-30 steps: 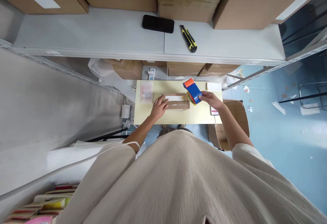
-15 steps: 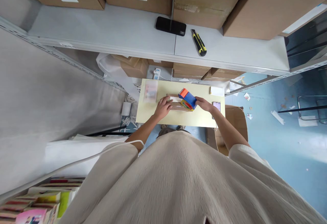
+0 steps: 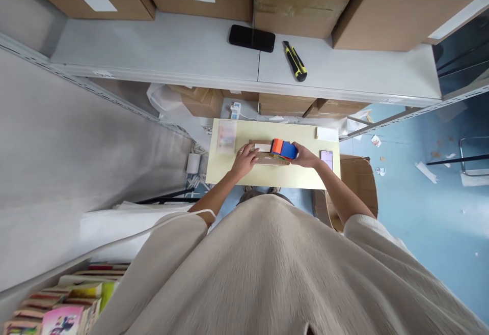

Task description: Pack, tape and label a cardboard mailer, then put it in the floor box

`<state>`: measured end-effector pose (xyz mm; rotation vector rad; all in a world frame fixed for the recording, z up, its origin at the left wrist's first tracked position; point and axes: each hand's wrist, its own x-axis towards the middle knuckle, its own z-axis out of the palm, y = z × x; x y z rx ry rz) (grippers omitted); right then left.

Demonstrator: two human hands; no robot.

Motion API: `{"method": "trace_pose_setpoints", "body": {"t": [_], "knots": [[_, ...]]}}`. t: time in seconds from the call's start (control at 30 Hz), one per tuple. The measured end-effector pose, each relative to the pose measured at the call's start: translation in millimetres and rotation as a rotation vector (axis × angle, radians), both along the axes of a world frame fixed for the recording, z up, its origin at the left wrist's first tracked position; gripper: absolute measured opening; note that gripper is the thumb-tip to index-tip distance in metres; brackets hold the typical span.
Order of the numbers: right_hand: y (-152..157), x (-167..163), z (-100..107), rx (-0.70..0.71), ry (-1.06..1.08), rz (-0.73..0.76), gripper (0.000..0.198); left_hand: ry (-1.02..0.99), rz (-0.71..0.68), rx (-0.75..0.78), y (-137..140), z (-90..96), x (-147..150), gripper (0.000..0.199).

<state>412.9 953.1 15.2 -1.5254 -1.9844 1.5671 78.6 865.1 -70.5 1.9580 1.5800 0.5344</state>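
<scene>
A small cardboard box [image 3: 267, 161] with a white label [image 3: 262, 147] on top lies on the pale yellow table [image 3: 221, 172]. My left hand [image 3: 244, 159] is closed over the box's left end, its fingers reaching onto the top. In my right hand [image 3: 305, 157] is a blue tape dispenser [image 3: 289, 150] with an orange front part, gripped at its right end. The dispenser sits over the right half of the box, its orange end pointing left towards the label. Most of the tape roll is hidden beneath the blue body.
On the table are a translucent sheet or case [image 3: 226, 136], a phone [image 3: 326, 159] and a white item [image 3: 327, 134]. A shelf [image 3: 153, 45] above holds a black phone [image 3: 251, 38], a utility knife [image 3: 295, 61] and large boxes. An open carton [image 3: 357, 187] stands at right.
My right hand has turned the tape dispenser more level, and its orange end has come down towards the box top. My left hand stays on the box. The view has shifted slightly.
</scene>
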Motion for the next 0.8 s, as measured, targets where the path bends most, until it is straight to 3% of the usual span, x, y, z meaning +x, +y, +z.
{"method": "trace_pose_setpoints", "body": {"t": [0.1,0.23,0.37,0.53,0.63,0.8], "knots": [[-1,4,-6,-0.048,0.032,-0.018,0.061,-0.009,0.026,-0.007,2,7.4,2,0.047],[-2,8,-11,-0.059,0.04,-0.029,0.06,-0.149,0.171,-0.022,16,26.8,11,0.039],[-3,7,-7,-0.055,0.039,-0.022,0.06,-0.471,0.237,-0.2,41,48.2,28,0.039],[-3,4,4,-0.053,0.03,-0.024,0.06,-0.658,0.308,-0.34,56,66.2,49,0.036],[-4,2,9,-0.044,0.002,-0.025,0.06,-0.7,0.385,-0.397,56,73.9,55,0.043],[-5,-1,12,0.025,-0.017,0.033,0.069,-0.635,0.473,-0.34,50,82.8,46,0.053]]}}
